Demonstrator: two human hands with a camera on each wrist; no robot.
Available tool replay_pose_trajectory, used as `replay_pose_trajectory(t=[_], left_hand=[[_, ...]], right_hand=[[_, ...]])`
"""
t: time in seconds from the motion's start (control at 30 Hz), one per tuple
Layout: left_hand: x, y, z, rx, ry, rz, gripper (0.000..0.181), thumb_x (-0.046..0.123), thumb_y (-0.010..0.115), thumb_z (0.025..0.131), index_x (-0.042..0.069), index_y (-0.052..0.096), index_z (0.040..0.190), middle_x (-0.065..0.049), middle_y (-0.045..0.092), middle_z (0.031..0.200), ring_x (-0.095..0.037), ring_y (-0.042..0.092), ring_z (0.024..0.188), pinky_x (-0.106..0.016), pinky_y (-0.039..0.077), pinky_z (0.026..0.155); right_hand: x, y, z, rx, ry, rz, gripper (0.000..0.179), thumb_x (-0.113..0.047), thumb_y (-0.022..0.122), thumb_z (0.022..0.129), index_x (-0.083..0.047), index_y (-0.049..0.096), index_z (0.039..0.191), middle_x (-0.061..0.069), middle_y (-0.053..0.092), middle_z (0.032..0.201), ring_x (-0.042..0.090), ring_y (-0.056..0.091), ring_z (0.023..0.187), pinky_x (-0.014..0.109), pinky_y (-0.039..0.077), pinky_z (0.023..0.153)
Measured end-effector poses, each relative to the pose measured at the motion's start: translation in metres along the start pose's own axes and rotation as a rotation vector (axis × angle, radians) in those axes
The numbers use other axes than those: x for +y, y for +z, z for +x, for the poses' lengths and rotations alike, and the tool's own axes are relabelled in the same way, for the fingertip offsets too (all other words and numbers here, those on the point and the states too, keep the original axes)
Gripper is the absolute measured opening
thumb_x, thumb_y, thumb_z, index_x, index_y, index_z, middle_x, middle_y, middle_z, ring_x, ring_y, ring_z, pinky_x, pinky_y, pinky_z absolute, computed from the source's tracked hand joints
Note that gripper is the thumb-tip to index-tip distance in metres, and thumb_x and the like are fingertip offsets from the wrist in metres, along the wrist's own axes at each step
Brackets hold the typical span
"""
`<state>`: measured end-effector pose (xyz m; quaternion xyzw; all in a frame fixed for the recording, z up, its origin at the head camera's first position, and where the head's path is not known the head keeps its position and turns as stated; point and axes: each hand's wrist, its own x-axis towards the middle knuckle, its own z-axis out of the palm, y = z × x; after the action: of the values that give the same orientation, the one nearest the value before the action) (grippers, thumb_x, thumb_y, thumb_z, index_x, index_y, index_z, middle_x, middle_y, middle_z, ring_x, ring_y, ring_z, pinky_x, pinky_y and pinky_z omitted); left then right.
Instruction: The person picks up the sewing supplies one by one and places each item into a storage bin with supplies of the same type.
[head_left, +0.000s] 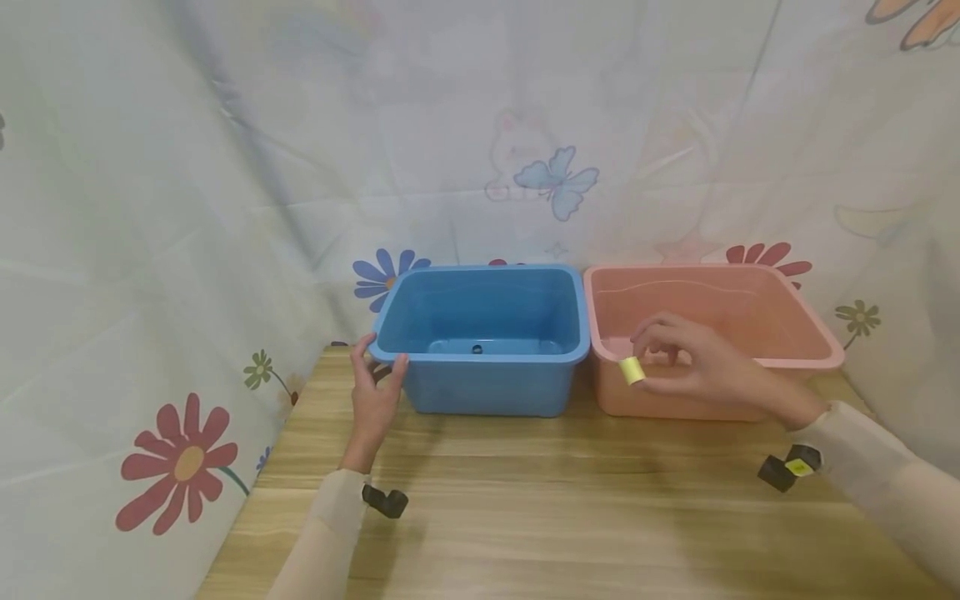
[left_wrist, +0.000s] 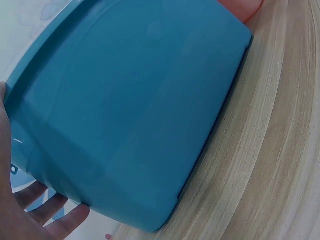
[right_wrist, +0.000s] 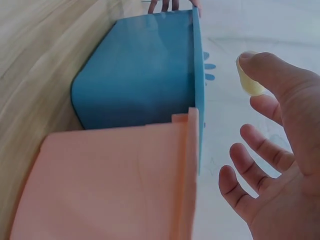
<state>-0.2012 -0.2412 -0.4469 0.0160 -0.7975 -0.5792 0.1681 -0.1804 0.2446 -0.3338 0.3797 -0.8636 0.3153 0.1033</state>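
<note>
My right hand (head_left: 693,367) pinches a small pale yellow cylinder (head_left: 632,370) between thumb and forefinger. It is held up in front of the pink plastic bin's near rim, toward that bin's left side. In the right wrist view the other fingers (right_wrist: 248,165) are spread apart, away from the yellow cylinder (right_wrist: 248,82). My left hand (head_left: 375,404) grips the blue plastic bin (head_left: 487,387) at its front left corner, thumb at the rim and fingers (left_wrist: 70,220) against the end wall. A small dark round thing (head_left: 477,349) shows on the blue bin's floor.
The pink bin (head_left: 817,354) stands right beside the blue one, their rims close together. Both stand at the back of a wood-grain table (head_left: 525,508). Behind them hangs a pale curtain (head_left: 450,125) printed with flowers and butterflies. Each wrist wears a small black camera (head_left: 386,502).
</note>
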Motion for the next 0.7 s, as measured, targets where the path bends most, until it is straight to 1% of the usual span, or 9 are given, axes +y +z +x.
replay_pose_trajectory(t=[0.1,0.17,0.23,0.33,0.37,0.43,0.57,0.63,0.7], left_hand=[[0.001,-0.001,0.000,-0.011,-0.011,-0.009,0.071,0.048,0.065,0.099,0.036,0.025,0.156,-0.020,0.046,0.151,-0.038,0.055,0.128,-0.059,0.050,0.096],[0.012,-0.002,-0.003,-0.026,-0.024,-0.008,0.072,0.043,0.065,0.100,0.030,0.024,0.158,-0.022,0.045,0.152,-0.039,0.054,0.129,-0.058,0.050,0.096],[0.025,-0.003,-0.008,-0.040,-0.035,-0.003,0.072,0.040,0.063,0.101,0.025,0.022,0.159,-0.024,0.043,0.153,-0.041,0.053,0.130,-0.058,0.050,0.098],[0.041,-0.005,-0.013,-0.050,-0.048,0.008,0.072,0.035,0.063,0.102,0.018,0.022,0.159,-0.027,0.043,0.152,-0.042,0.053,0.130,-0.057,0.050,0.097],[0.039,-0.005,-0.012,-0.048,-0.047,0.009,0.072,0.036,0.063,0.102,0.018,0.022,0.159,-0.027,0.043,0.151,-0.043,0.053,0.130,-0.057,0.050,0.097],[0.029,-0.004,-0.008,-0.044,-0.047,0.002,0.072,0.036,0.064,0.102,0.020,0.023,0.159,-0.027,0.043,0.151,-0.043,0.053,0.130,-0.058,0.050,0.097],[0.007,-0.003,0.000,-0.034,-0.040,-0.011,0.072,0.041,0.064,0.101,0.029,0.022,0.159,-0.024,0.043,0.153,-0.041,0.053,0.130,-0.059,0.050,0.096],[0.001,-0.002,0.001,-0.027,-0.031,-0.011,0.072,0.044,0.065,0.100,0.033,0.023,0.158,-0.022,0.044,0.153,-0.039,0.054,0.129,-0.059,0.050,0.096],[0.000,-0.002,0.001,-0.019,-0.020,-0.007,0.071,0.047,0.065,0.099,0.035,0.024,0.157,-0.020,0.045,0.152,-0.038,0.055,0.128,-0.059,0.050,0.096]], right_hand=[[0.001,-0.008,0.004,0.005,0.008,0.005,0.041,-0.015,0.094,0.075,-0.029,0.065,0.102,-0.014,0.063,0.106,0.012,0.059,0.091,0.032,0.055,0.071],[0.000,-0.013,0.006,0.002,0.027,-0.008,0.039,-0.015,0.093,0.077,-0.028,0.066,0.102,-0.015,0.063,0.102,0.009,0.058,0.089,0.029,0.054,0.072],[0.001,-0.018,0.008,-0.005,0.030,-0.022,0.036,-0.018,0.091,0.079,-0.027,0.066,0.104,-0.015,0.063,0.099,0.006,0.058,0.087,0.028,0.054,0.073],[0.004,-0.026,0.012,-0.015,0.028,-0.044,0.035,-0.021,0.090,0.081,-0.027,0.066,0.106,-0.016,0.064,0.099,0.007,0.060,0.089,0.027,0.054,0.075],[0.006,-0.028,0.013,-0.017,0.034,-0.052,0.034,-0.023,0.090,0.082,-0.027,0.066,0.106,-0.015,0.065,0.100,0.007,0.060,0.090,0.027,0.054,0.076],[0.009,-0.032,0.014,-0.025,0.062,-0.069,0.034,-0.028,0.089,0.082,-0.028,0.066,0.106,-0.013,0.066,0.100,0.008,0.061,0.090,0.031,0.054,0.078],[0.012,-0.040,0.017,-0.054,0.194,-0.088,0.035,-0.041,0.087,0.082,-0.031,0.068,0.109,-0.010,0.067,0.103,0.013,0.060,0.093,0.040,0.053,0.081],[0.013,-0.043,0.018,-0.069,0.250,-0.086,0.038,-0.048,0.086,0.081,-0.031,0.069,0.110,-0.009,0.067,0.105,0.016,0.060,0.094,0.044,0.053,0.082],[0.015,-0.045,0.019,-0.077,0.282,-0.076,0.041,-0.053,0.086,0.080,-0.031,0.069,0.111,-0.008,0.067,0.107,0.018,0.060,0.095,0.046,0.053,0.082]])
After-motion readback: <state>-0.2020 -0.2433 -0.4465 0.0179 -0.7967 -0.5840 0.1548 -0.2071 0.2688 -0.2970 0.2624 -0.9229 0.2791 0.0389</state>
